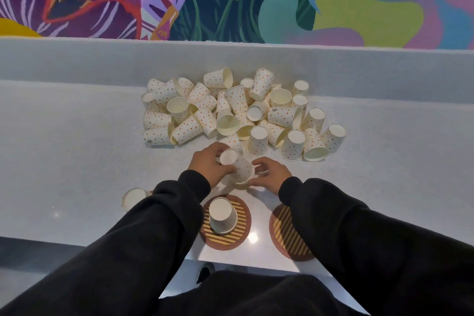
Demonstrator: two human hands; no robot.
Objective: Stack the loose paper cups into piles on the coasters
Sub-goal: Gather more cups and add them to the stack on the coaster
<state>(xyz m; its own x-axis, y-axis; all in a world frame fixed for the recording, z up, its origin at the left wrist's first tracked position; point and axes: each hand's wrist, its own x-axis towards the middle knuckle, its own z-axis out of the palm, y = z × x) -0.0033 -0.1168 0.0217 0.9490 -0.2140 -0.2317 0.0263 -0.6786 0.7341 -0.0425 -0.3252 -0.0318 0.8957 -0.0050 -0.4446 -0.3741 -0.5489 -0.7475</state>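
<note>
Above grey counter (77,161), left hand (207,164) and right hand (272,174) grip a tilted cup (241,167) between them.

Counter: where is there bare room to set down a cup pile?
The striped right coaster is bare, beside the middle coaster that bears a cup pile. Counter left and right of the loose heap is also bare. The heap itself is crowded.
</note>
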